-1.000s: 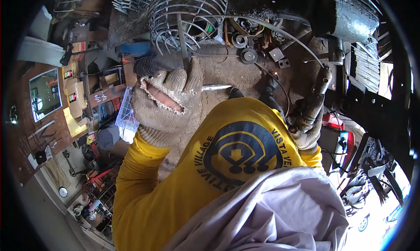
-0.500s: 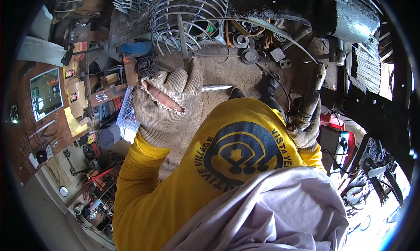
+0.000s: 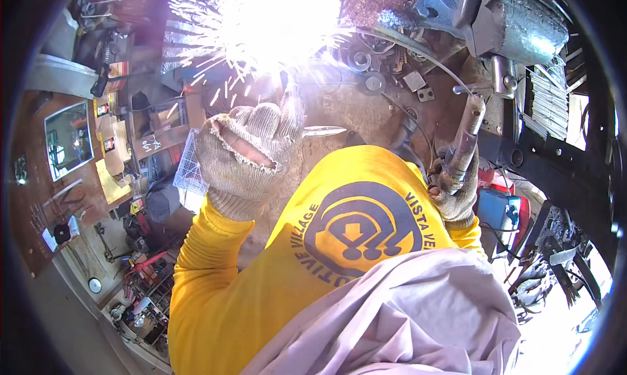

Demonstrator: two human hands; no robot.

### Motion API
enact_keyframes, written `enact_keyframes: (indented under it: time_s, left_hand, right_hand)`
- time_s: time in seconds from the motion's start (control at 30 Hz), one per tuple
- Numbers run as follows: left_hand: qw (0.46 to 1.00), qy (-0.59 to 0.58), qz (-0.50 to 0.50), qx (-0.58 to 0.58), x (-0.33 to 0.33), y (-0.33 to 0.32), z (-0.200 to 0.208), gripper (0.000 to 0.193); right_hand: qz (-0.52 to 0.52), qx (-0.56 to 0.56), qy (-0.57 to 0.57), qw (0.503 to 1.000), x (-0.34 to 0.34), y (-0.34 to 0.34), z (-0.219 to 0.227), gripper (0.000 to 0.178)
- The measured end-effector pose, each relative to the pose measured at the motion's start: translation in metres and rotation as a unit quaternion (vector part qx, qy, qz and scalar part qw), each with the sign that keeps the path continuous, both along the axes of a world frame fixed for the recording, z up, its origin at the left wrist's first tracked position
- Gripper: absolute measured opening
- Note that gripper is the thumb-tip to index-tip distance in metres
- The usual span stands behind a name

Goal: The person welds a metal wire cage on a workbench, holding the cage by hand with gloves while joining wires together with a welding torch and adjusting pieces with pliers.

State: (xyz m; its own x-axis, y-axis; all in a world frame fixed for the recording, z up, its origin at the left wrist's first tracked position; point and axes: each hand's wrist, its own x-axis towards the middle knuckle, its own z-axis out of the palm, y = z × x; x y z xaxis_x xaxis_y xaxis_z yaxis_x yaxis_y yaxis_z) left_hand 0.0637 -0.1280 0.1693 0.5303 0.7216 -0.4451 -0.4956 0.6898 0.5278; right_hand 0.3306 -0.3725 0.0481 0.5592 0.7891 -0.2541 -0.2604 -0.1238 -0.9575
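Observation:
My left hand (image 3: 245, 149), in a torn knit glove, is closed around the lower end of a flat metal bar (image 3: 284, 84) that runs up into the glare. My gloved right hand (image 3: 457, 202) grips a worn, tube-shaped electrode holder (image 3: 467, 130). From its tip a long welding rod (image 3: 421, 48) arcs left to a white-hot welding arc (image 3: 277, 19). Sparks (image 3: 202, 55) fan out from it, mostly to the left and down. The arc's glare hides the curved metal bars around it.
Metal rings (image 3: 373, 83) and small plates (image 3: 415, 81) lie on the floor past my body. A large metal cylinder (image 3: 526, 32) stands far right. At left are a brown board (image 3: 72, 192) and a white plastic crate (image 3: 189, 169). A cable (image 3: 408, 114) runs near my foot.
A bright arc with sparks has lit up at the rod's far end, washing out the curved metal bars. Both hands have stayed nearly still, with their holds unchanged.

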Motion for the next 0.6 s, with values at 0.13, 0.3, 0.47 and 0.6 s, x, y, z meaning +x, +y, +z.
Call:
enact_keyframes:
  time_s: [0.13, 0.3, 0.47, 0.6]
  left_hand:
    - [0.993, 0.090, 0.066, -0.035, 0.010, -0.003, 0.004, 0.052]
    - [0.996, -0.038, -0.068, 0.039, -0.020, 0.009, -0.013, 0.056]
    - [0.564, 0.538, -0.135, 0.611, -0.017, 0.009, -0.012, 0.060]
    - [-0.013, 0.642, -0.154, 0.751, 0.009, 0.000, 0.010, 0.062]
  right_hand:
    - [0.003, 0.006, -0.042, 0.999, 0.000, -0.001, -0.008, 0.134]
    - [0.009, 0.002, -0.023, 1.000, 0.002, -0.003, -0.010, 0.133]
    - [-0.010, 0.032, 0.047, 0.998, 0.001, -0.008, -0.018, 0.128]
    - [0.001, -0.012, 0.035, 0.999, 0.004, -0.001, -0.004, 0.117]
